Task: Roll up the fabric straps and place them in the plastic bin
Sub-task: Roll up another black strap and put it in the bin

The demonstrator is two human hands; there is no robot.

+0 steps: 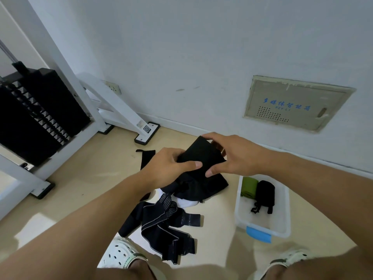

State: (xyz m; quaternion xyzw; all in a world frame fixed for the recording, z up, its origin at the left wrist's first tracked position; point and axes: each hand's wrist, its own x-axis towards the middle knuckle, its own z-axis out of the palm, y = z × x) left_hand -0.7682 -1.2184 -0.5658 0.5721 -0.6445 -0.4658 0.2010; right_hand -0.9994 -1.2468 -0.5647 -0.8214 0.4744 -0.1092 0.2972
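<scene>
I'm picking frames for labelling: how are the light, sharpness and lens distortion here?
Head view: soft, even light, with a bright patch on the floor lower left; strong wide-angle bending at the edges; both hands, left and right, and the black strap they grip look fairly sharp; the bin is clear.

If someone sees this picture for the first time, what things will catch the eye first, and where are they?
First, the two hands at the centre: the left hand and the right hand grip a black strap roll in the air. Below them, loose dark straps lie in a heap on the floor. At the right, a clear plastic bin holds a green roll and a black roll.
</scene>
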